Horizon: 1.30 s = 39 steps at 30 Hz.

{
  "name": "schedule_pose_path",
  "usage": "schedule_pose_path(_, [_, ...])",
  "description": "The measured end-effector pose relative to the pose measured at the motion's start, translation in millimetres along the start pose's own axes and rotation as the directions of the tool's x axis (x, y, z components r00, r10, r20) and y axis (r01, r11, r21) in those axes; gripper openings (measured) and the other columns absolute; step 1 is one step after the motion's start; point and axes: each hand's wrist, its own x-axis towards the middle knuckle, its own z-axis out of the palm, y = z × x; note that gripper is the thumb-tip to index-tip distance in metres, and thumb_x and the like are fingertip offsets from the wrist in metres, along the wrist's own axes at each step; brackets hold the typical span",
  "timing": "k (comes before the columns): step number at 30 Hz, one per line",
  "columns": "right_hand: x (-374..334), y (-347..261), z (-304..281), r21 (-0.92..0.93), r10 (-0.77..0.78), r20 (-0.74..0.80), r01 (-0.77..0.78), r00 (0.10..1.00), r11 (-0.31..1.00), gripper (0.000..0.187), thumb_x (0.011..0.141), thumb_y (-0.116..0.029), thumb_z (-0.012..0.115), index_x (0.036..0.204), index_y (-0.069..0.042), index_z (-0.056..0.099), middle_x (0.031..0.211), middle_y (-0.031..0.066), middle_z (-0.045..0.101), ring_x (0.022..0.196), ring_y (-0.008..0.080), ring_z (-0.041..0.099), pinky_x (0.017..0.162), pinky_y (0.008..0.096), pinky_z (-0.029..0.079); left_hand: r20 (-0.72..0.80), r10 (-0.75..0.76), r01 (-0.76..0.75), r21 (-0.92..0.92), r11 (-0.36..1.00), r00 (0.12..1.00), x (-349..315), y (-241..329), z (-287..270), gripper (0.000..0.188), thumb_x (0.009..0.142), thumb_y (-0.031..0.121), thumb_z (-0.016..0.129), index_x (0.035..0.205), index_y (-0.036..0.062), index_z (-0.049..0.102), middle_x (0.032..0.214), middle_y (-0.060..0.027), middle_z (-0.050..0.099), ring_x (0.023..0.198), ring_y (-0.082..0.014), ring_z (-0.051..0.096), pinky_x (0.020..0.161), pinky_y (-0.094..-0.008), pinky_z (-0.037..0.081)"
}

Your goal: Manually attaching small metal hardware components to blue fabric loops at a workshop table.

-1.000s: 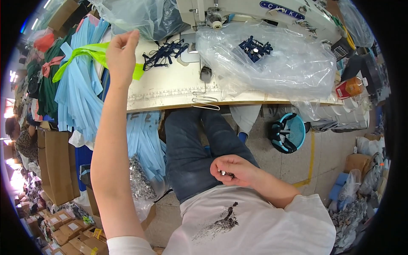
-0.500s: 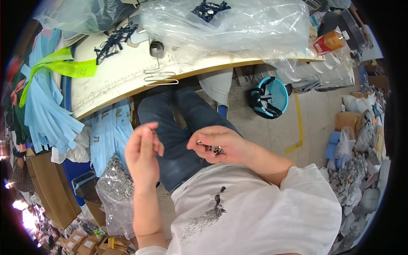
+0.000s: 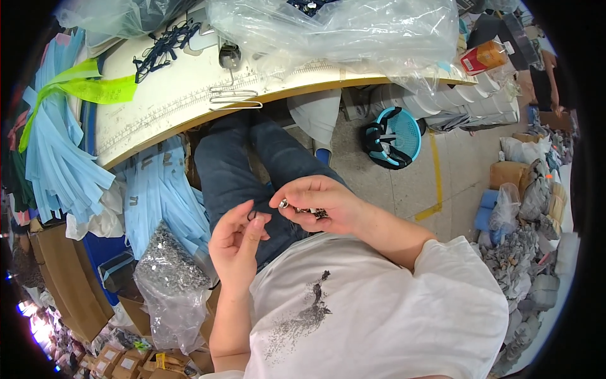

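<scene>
Above my lap, my right hand (image 3: 334, 203) is curled around a small heap of shiny metal pieces (image 3: 309, 211). One silvery metal piece (image 3: 283, 203) sticks out at the tips of its thumb and forefinger. My left hand (image 3: 235, 247) is just to the left, thumb and forefinger pinched on a small dark curved piece (image 3: 252, 215), whose exact kind is too small to make out. The two hands are close together but apart. To the left of my lap, a clear plastic bag (image 3: 170, 309) holds a mass of similar small metal pieces.
Light blue strips (image 3: 161, 196) with metal clips hang under the table (image 3: 148, 120). On its top lie a dark cord bundle (image 3: 165, 49), a bent wire rack (image 3: 235, 100) and large clear plastic (image 3: 372, 44). A blue basket (image 3: 410, 140) stands on the floor.
My left hand has moved right, close to my right hand, and the dark piece now shows in its fingertips. The silvery piece stands out more at my right fingertips. The view has shifted slightly.
</scene>
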Motion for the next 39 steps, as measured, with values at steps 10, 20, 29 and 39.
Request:
schedule_pose_path(10, [3.6, -2.9, 3.9, -0.027, -0.042, -0.030, 0.041, 0.999, 0.999, 0.025, 0.098, -0.019, 0.056, 0.112, 0.001, 0.061, 0.092, 0.0052, 0.060, 0.061, 0.0047, 0.044, 0.041, 0.0171, 0.029, 0.067, 0.296, -0.294, 0.446, 0.846, 0.953, 8.1, -7.0, -11.5, 0.017, 0.097, 0.002, 0.054, 0.112, -0.0019, 0.061, 0.095, -0.0104, 0.067, 0.064, -0.0075, 0.055, 0.056, -0.0192, 0.044])
schedule_pose_path(20, [15.8, 4.6, 8.5, -0.058, -0.108, 0.050, 0.111, 0.993, 0.992, 0.026, 0.099, -0.031, 0.055, 0.102, -0.005, 0.059, 0.085, -0.0011, 0.053, 0.061, 0.0028, 0.041, 0.042, 0.0176, 0.026, -0.042, 0.257, -0.229, 0.331, 0.915, 0.965, 6.7, -15.7, -20.9, 0.017, 0.095, 0.000, 0.053, 0.108, -0.0049, 0.062, 0.099, -0.0114, 0.060, 0.067, -0.0112, 0.054, 0.056, -0.0228, 0.047])
schedule_pose_path(29, [8.0, 4.4, 6.5, -0.067, -0.078, 0.014, 0.079, 0.997, 0.995, 0.029, 0.099, -0.035, 0.055, 0.095, -0.007, 0.056, 0.086, -0.0008, 0.053, 0.058, 0.0025, 0.038, 0.042, 0.0179, 0.025, 0.004, 0.273, -0.256, 0.366, 0.895, 0.962, 9.8, -13.3, -19.2, 0.015, 0.098, 0.009, 0.055, 0.105, -0.0029, 0.058, 0.098, -0.0070, 0.061, 0.068, -0.0079, 0.050, 0.061, -0.0210, 0.042])
schedule_pose_path(39, [0.3, -1.1, 14.7, -0.061, -0.072, -0.081, 0.067, 0.994, 0.996, 0.026, 0.100, -0.030, 0.053, 0.090, -0.007, 0.055, 0.079, -0.0017, 0.050, 0.056, 0.0030, 0.038, 0.042, 0.0181, 0.027, 0.091, 0.259, -0.274, 0.249, 0.929, 0.961, 12.1, -0.1, 8.0, 0.005, 0.096, 0.003, 0.052, 0.095, -0.0006, 0.056, 0.095, -0.0092, 0.055, 0.073, -0.0114, 0.051, 0.065, -0.0218, 0.043])
